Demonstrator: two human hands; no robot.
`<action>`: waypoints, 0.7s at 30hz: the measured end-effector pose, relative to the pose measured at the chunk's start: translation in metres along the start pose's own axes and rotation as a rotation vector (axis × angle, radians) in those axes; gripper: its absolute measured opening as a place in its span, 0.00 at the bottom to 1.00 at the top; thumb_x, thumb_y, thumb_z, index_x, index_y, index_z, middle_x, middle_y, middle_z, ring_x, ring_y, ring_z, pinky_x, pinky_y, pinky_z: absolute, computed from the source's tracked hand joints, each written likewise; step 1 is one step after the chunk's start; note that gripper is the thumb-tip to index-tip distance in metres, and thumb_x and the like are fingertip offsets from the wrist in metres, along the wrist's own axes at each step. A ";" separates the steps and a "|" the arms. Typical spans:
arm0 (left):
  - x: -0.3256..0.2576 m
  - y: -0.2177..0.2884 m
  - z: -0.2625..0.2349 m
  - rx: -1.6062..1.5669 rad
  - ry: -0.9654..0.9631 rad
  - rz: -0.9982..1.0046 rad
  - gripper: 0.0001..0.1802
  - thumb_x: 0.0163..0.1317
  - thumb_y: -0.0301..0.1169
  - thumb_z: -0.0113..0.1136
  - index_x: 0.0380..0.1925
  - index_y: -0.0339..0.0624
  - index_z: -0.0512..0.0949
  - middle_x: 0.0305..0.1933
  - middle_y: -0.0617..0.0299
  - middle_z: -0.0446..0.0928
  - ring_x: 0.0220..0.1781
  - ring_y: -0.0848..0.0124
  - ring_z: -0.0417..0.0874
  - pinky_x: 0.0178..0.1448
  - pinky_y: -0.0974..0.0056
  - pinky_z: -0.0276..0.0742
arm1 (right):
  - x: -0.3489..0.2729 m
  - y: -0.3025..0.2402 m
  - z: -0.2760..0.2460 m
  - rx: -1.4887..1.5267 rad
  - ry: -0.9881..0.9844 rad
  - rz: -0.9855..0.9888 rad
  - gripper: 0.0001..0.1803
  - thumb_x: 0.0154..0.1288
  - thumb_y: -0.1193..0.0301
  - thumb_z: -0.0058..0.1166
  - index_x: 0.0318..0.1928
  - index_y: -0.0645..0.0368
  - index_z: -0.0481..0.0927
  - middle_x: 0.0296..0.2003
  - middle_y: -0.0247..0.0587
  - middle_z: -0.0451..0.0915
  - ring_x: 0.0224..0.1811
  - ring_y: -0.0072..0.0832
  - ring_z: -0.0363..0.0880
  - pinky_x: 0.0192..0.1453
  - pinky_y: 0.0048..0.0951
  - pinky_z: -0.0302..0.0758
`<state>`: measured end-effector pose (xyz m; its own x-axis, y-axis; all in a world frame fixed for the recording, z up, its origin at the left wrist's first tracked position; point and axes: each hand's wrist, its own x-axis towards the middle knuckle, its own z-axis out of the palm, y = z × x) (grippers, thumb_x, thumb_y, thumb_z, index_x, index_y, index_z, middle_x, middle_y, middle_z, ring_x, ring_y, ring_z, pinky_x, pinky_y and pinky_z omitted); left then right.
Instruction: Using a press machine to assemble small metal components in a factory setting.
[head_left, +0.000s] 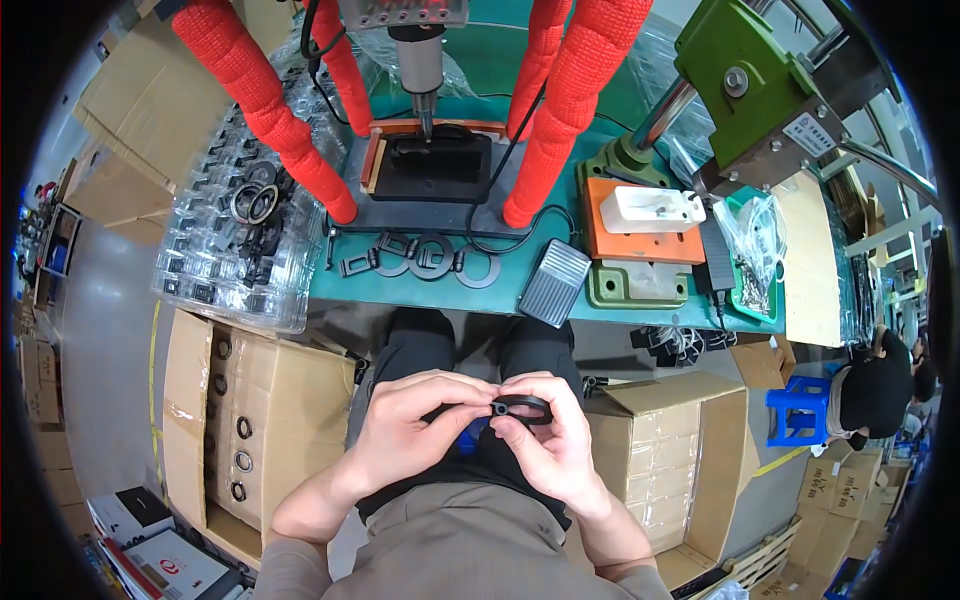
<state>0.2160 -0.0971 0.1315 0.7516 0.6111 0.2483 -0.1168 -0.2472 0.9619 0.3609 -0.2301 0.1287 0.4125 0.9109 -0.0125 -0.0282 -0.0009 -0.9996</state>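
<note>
Currently both hands hold one black ring part (pixel 520 407) over the lap: left hand (pixel 415 425) pinches its left end, right hand (pixel 545 440) grips the ring itself. Looks like fitting or inspection, mid-step. Press fixture (pixel 432 165) seems loaded; several black rings (pixel 430 258) wait on the green bench (pixel 400 288); carton (pixel 270 400) holds more.

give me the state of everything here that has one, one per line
black ring part: held over the lap by both hands
left hand: closed on the ring part's left end
right hand: pinching the ring part
press jig: loaded with a black part, tip down on it
left carton: open, rings inside
right carton: flaps open
foot pedal: lying on the bench, untouched
</note>
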 end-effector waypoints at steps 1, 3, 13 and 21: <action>0.001 0.001 -0.001 0.007 -0.017 0.023 0.13 0.58 0.10 0.67 0.41 0.32 0.88 0.47 0.51 0.90 0.43 0.65 0.91 0.45 0.71 0.86 | 0.002 0.001 -0.001 -0.054 -0.001 -0.100 0.17 0.68 0.83 0.60 0.56 0.65 0.78 0.54 0.47 0.77 0.50 0.32 0.78 0.50 0.29 0.80; 0.001 0.002 -0.003 0.020 -0.050 0.069 0.13 0.57 0.10 0.67 0.41 0.33 0.89 0.47 0.51 0.90 0.43 0.64 0.91 0.45 0.70 0.87 | 0.007 0.004 -0.004 -0.161 -0.005 -0.300 0.19 0.63 0.84 0.62 0.55 0.64 0.78 0.55 0.48 0.76 0.50 0.34 0.77 0.51 0.30 0.79; 0.004 -0.002 -0.008 -0.014 -0.122 0.223 0.17 0.55 0.10 0.68 0.44 0.34 0.90 0.52 0.52 0.90 0.42 0.63 0.91 0.45 0.67 0.88 | 0.010 0.001 -0.006 -0.251 -0.020 -0.472 0.21 0.57 0.83 0.64 0.52 0.63 0.77 0.54 0.52 0.75 0.53 0.39 0.75 0.58 0.35 0.77; 0.000 -0.003 -0.001 -0.047 -0.077 0.124 0.13 0.53 0.13 0.74 0.38 0.35 0.91 0.47 0.52 0.91 0.41 0.62 0.91 0.45 0.67 0.89 | 0.007 -0.006 -0.013 -0.256 -0.075 -0.464 0.23 0.56 0.85 0.58 0.55 0.64 0.76 0.60 0.57 0.74 0.54 0.41 0.78 0.57 0.36 0.79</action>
<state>0.2156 -0.0963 0.1288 0.7766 0.5186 0.3577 -0.2405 -0.2808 0.9291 0.3756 -0.2288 0.1341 0.2621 0.8666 0.4245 0.3687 0.3166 -0.8740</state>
